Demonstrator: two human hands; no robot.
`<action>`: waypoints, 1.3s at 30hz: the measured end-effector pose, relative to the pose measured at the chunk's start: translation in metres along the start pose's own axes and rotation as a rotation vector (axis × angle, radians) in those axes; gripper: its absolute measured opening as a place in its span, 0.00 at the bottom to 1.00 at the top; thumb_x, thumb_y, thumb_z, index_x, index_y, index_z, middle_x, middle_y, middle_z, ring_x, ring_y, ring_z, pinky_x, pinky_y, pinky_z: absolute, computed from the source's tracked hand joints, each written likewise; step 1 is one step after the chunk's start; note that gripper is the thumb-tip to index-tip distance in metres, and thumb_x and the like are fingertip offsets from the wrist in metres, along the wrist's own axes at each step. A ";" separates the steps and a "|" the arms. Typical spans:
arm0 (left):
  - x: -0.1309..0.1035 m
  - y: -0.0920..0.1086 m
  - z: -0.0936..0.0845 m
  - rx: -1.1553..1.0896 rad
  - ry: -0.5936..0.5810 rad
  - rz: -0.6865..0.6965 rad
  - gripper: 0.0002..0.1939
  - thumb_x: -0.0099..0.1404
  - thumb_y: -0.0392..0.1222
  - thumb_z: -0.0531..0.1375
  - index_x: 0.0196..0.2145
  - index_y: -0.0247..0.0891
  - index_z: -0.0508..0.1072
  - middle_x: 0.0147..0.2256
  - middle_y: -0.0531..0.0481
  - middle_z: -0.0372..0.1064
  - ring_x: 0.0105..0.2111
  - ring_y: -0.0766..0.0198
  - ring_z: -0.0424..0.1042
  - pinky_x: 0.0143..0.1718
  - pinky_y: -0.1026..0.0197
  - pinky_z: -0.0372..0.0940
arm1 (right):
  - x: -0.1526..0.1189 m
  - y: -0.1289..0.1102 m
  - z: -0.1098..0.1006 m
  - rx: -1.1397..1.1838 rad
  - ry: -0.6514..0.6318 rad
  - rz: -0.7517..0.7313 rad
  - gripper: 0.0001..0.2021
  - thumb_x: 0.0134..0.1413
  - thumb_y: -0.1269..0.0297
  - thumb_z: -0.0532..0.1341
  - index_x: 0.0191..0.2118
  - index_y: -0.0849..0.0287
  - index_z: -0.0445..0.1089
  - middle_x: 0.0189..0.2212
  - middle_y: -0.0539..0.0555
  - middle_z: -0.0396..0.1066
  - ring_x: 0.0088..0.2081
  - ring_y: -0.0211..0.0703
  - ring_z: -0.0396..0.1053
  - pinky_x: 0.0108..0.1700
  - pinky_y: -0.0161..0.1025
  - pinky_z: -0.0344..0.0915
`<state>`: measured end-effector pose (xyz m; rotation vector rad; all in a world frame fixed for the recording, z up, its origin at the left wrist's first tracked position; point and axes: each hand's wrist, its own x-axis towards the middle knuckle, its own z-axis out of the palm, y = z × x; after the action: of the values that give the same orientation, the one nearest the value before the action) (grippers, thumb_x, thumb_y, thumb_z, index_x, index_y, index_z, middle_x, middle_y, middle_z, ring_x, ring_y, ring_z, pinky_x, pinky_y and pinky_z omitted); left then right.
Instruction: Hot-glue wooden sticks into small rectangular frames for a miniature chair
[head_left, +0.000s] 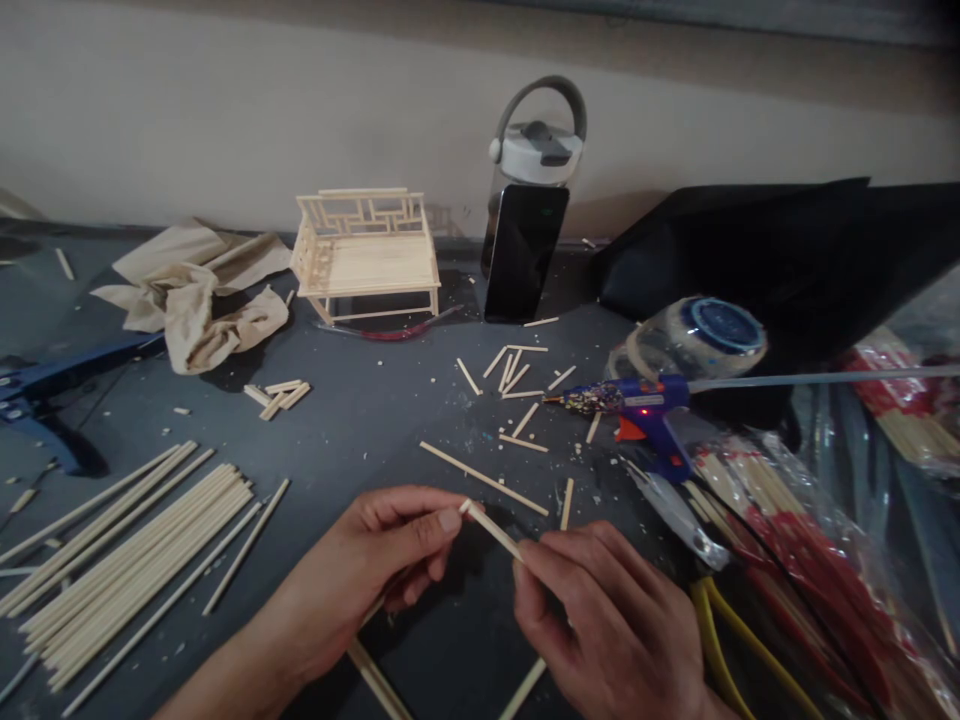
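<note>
My left hand (405,550) is closed, thumb and forefinger pinched at the upper end of a short wooden stick (493,530). My right hand (607,610) grips the same stick near its lower end, fingers curled. Under the hands, more wooden sticks (375,682) lie partly hidden. A longer loose stick (484,478) rests just beyond my fingertips. Farther off stands a miniature bench (367,262) built of thin sticks, with a lattice back. A blue glue gun (652,410) with a lit red light sits to the right, its nozzle among several short stick pieces (517,375).
Bundled sticks (142,570) lie at left, near a blue tool (52,400) and crumpled brown paper (202,290). A phone (525,252) leans on a bottle (541,155). At right are a clear jar (690,345), plastic-wrapped sticks (795,540) and yellow handles (739,650).
</note>
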<state>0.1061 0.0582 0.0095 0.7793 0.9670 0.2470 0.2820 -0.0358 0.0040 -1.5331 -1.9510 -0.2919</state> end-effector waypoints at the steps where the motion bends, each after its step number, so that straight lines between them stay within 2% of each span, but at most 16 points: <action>1: 0.000 0.000 0.000 0.003 0.000 0.004 0.17 0.56 0.52 0.66 0.37 0.37 0.78 0.20 0.56 0.62 0.18 0.74 0.55 0.18 0.70 0.47 | 0.000 0.000 0.000 -0.001 -0.002 0.003 0.06 0.51 0.76 0.61 0.35 0.60 0.68 0.24 0.50 0.72 0.25 0.37 0.68 0.28 0.36 0.69; 11: 0.001 0.003 0.001 0.053 -0.012 0.017 0.17 0.56 0.54 0.65 0.32 0.37 0.78 0.19 0.56 0.61 0.18 0.74 0.53 0.18 0.69 0.46 | -0.001 -0.002 0.000 0.002 0.001 0.008 0.06 0.51 0.76 0.62 0.35 0.61 0.69 0.24 0.50 0.72 0.26 0.38 0.69 0.29 0.36 0.68; 39: 0.002 0.001 -0.002 0.014 -0.049 0.028 0.12 0.57 0.49 0.65 0.30 0.37 0.79 0.18 0.57 0.62 0.15 0.77 0.51 0.16 0.70 0.42 | 0.000 -0.002 0.000 0.038 -0.025 0.014 0.07 0.51 0.77 0.61 0.36 0.61 0.68 0.23 0.50 0.70 0.25 0.38 0.66 0.27 0.36 0.65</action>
<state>0.1061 0.0613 0.0083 0.8087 0.9129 0.2452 0.2799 -0.0367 0.0039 -1.5322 -1.9526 -0.2294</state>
